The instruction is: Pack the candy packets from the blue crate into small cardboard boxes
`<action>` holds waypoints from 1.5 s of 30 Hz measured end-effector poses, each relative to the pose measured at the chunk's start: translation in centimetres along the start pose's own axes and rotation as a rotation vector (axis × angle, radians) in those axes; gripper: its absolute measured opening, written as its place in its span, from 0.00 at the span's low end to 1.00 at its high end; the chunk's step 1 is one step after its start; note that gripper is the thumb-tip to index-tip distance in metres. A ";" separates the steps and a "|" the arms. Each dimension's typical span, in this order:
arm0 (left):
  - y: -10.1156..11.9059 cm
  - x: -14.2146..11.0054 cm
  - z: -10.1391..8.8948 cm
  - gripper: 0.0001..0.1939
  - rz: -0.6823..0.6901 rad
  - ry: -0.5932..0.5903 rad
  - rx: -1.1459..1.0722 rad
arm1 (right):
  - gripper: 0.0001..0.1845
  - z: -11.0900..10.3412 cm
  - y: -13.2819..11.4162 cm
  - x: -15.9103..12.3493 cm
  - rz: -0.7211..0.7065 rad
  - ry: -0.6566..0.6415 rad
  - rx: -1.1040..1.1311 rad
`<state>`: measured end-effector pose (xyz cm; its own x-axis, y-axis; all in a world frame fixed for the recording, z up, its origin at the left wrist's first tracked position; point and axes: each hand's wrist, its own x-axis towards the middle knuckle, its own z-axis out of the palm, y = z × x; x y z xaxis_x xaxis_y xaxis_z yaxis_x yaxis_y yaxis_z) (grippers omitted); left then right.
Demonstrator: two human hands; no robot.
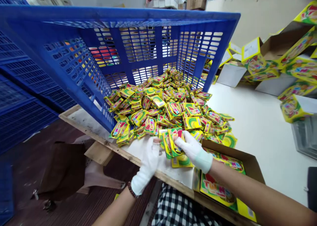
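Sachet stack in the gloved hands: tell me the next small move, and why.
Probably square up the yellow sachet stack against the fingers first: the right gloved hand pinches it, the left gloved hand is right beside it, and the sachets look fanned rather than aligned.

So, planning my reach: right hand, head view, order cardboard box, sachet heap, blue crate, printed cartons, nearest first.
Right hand:
1. Cardboard box, below right, and sachet heap, ahead: too close to call.
2. Blue crate, behind heap.
3. Printed cartons, far right.
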<state>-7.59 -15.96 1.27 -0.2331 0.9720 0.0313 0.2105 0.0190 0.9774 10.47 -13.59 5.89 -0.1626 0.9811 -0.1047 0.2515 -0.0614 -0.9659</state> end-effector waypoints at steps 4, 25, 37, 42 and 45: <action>-0.3 4.9 -1.7 0.23 -0.140 0.180 -0.120 | 0.22 -2.0 -0.9 0.2 -0.071 -0.059 -0.040; 4.8 8.1 -11.0 0.22 -0.058 0.091 1.174 | 0.33 0.3 0.6 0.9 -0.574 -0.561 -0.866; 7.4 10.6 -11.1 0.17 -0.045 0.007 1.081 | 0.22 -1.3 -2.0 2.3 -0.036 -0.458 0.333; 7.7 6.1 -3.6 0.19 0.167 -0.060 0.580 | 0.25 -1.0 -3.3 2.2 -0.069 -0.326 0.624; 8.7 3.9 1.3 0.14 0.214 -0.075 0.174 | 0.29 -2.7 -3.8 2.0 -0.100 -0.256 0.511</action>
<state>-5.45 -11.67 9.67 -0.0965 0.9727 0.2113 0.4084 -0.1549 0.8996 11.76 -10.87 10.02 -0.4034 0.9150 0.0000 -0.2593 -0.1143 -0.9590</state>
